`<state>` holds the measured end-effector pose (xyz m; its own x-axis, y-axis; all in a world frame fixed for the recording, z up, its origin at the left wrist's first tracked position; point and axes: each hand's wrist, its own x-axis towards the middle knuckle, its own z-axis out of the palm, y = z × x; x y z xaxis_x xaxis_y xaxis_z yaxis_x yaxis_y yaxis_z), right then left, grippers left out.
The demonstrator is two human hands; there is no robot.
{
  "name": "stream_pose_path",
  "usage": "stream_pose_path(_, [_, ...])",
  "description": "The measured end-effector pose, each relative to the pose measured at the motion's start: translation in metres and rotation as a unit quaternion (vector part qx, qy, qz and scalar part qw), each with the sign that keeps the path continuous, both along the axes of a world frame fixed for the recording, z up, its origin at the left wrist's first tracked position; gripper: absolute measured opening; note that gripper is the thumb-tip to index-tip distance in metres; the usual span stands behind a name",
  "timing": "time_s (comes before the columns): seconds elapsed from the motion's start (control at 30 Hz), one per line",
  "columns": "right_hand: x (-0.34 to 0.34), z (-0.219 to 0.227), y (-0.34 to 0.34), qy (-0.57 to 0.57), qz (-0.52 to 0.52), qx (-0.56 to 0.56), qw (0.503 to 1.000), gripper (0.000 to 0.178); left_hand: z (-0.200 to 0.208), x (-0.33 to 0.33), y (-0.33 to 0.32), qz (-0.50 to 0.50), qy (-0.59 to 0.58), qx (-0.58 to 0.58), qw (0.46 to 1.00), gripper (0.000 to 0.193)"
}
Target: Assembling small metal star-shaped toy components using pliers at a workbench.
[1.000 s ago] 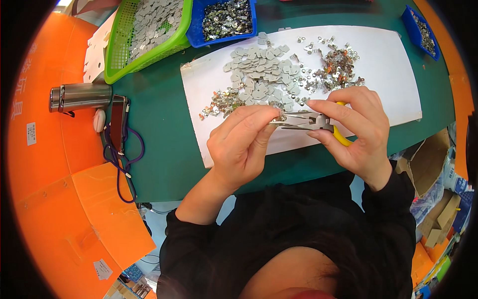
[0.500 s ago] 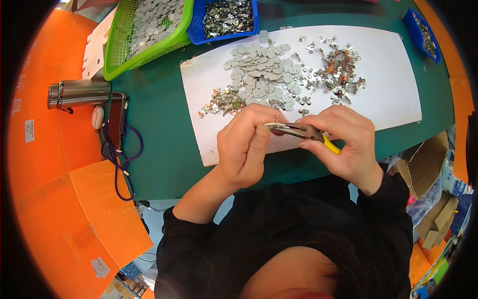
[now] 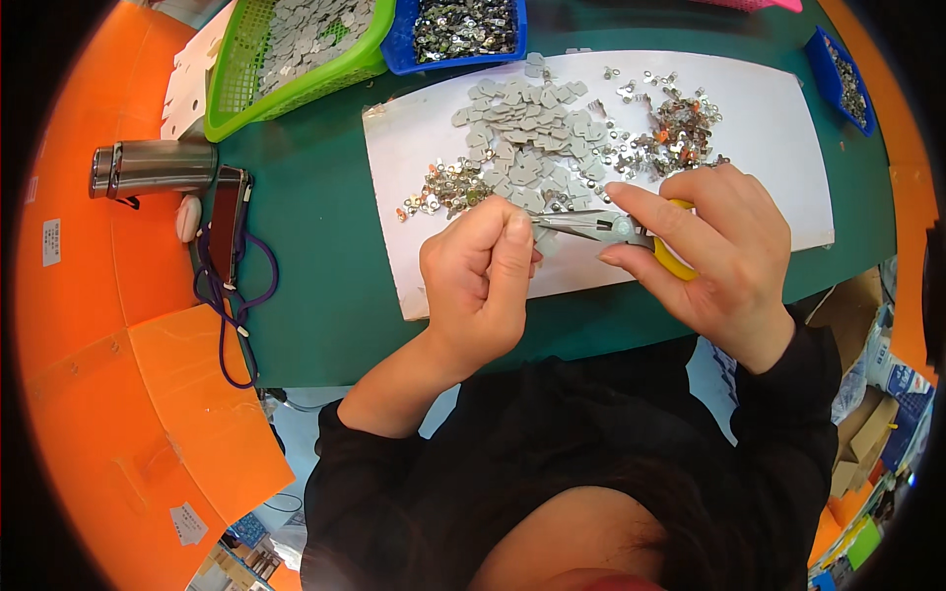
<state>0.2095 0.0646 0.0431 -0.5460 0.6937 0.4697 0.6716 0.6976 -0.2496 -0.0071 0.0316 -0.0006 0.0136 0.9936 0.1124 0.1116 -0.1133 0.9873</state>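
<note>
Needle-nose pliers [image 3: 621,229] with yellow handles sit in my right hand [image 3: 729,231]. The thumb and forefinger lie along the joint, and the slim jaws point left to my left hand [image 3: 481,281]. That hand is closed, thumb pressed against curled fingers at the jaw tips; what it pinches is hidden. Just beyond the hands, flat grey plates [image 3: 537,133] lie heaped on a white board [image 3: 769,148]. To their right is a pile of small shiny metal clips [image 3: 680,133], some copper-tinted. A smaller pile of metal pieces [image 3: 448,185] lies beside my left hand.
A green basket [image 3: 286,103] of grey plates and a blue tray [image 3: 453,65] of metal parts stand at the far left. Another blue bin [image 3: 840,84] is at far right. A steel flask [image 3: 163,167] and a phone [image 3: 229,222] with a purple cord lie left on the green table [image 3: 315,295].
My right hand has shifted right and its fingers have loosened around the pliers, showing more of the yellow handles. A pale piece visible at the jaw tips before is now out of sight.
</note>
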Motion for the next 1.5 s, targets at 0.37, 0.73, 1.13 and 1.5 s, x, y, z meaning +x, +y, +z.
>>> stream_pose_path(0.37, [0.000,0.010,0.001,-0.141,0.032,0.187,0.972,0.036,0.000,-0.006,0.004,-0.056,-0.223,-0.179,0.956,0.030])
stream_pose_path(0.73, [0.016,0.031,0.026,0.010,0.094,-0.192,0.977,0.033,0.005,-0.007,0.018,-0.079,0.181,0.218,0.956,0.010])
stream_pose_path(1.13, [0.025,0.028,0.027,-0.043,0.118,-0.247,0.961,0.029,0.001,-0.007,0.016,-0.134,0.227,0.250,0.932,0.012])
stream_pose_path(1.5, [0.009,0.000,-0.036,-0.141,0.130,-0.077,0.978,0.041,0.020,-0.026,-0.033,-0.261,0.376,0.153,0.876,0.019])
